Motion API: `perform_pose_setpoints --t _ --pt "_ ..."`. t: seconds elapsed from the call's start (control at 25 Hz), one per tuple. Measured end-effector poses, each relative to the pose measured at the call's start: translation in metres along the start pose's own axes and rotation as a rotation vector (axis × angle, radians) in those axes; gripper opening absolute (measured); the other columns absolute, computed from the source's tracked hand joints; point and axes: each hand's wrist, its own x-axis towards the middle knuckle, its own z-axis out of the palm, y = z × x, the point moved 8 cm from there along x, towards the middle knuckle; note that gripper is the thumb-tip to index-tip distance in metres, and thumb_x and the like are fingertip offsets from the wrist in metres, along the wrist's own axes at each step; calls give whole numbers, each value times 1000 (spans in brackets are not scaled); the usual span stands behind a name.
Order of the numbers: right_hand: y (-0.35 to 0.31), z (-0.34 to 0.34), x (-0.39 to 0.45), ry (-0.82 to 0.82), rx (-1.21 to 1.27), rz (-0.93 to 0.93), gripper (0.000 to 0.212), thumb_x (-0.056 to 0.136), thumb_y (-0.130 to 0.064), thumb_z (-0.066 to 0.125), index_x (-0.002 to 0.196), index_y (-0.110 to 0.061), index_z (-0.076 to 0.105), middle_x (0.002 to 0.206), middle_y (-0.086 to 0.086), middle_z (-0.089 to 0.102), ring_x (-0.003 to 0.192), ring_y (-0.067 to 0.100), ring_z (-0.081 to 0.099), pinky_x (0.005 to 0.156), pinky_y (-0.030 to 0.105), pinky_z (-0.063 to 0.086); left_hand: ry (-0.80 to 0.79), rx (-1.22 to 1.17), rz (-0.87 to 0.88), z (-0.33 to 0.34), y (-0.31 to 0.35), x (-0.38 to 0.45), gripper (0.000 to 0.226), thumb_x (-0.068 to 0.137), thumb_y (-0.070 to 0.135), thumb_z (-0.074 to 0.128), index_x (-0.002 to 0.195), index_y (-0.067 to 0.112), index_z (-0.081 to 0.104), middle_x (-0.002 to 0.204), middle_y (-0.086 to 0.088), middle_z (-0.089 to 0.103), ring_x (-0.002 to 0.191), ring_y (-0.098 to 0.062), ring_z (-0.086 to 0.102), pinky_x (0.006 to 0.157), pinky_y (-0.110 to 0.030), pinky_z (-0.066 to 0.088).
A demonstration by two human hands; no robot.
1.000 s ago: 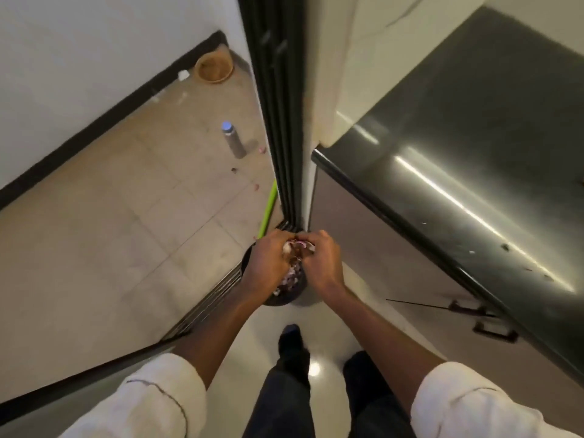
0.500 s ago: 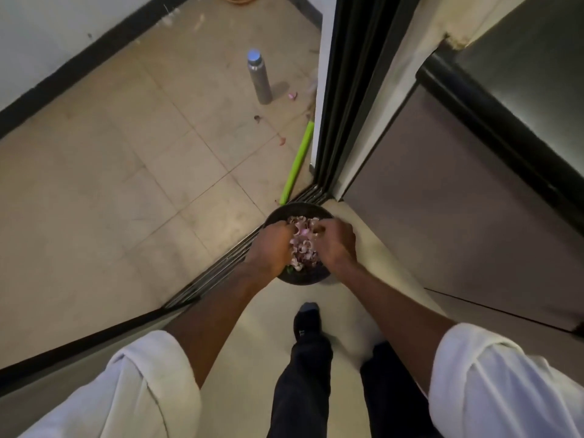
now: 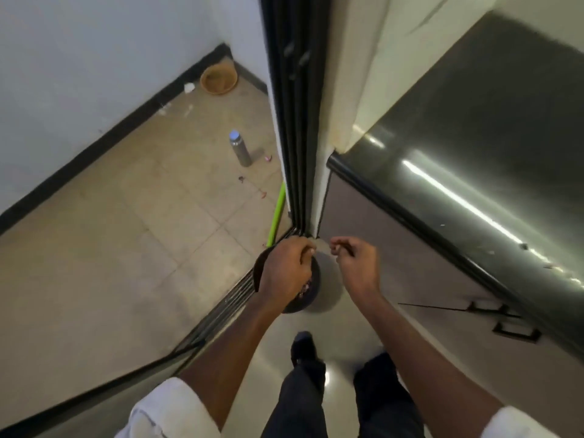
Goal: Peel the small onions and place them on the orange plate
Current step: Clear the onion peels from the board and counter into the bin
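Left of centre, low in the frame, the left hand (image 3: 286, 269) hovers with curled fingers over a dark bowl (image 3: 311, 294) on the floor, pinching something small; whether it is an onion I cannot tell. The bowl shows pinkish scraps (image 3: 304, 289), likely onion or peel. Just right, apart from it, the right hand (image 3: 355, 263) curls loosely, seemingly holding nothing. No orange plate shows. Small onions are likely light and firm with brittle, slippery skin; pinch at the tip.
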Motion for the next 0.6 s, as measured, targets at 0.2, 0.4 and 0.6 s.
perform_pose_setpoints --t 0.2,0.4,0.6 --pt "-67 -153 -40 293 112 -208 26 96 1 63 105 -18 79 97 -10 77 93 1 72 87 21 58 43 -95 351 -18 161 8 9 99 13 60 102 19 66 100 1 66 96 -20 64 84 -37 53" --pt "-50 -284 -49 556 -41 -280 23 96 -5 61 114 -12 76 114 0 76 106 13 68 98 32 53 -80 -136 549 49 308 19 42 97 15 67 139 10 63 147 -10 60 139 -26 52 118 -31 35" --pt "60 -400 -34 688 -138 -36 47 108 -30 50 152 -14 48 161 7 46 151 24 40 125 44 33 -215 220 551 153 358 27 76 107 58 36 167 15 18 177 -5 2 163 -26 2 129 -50 15"
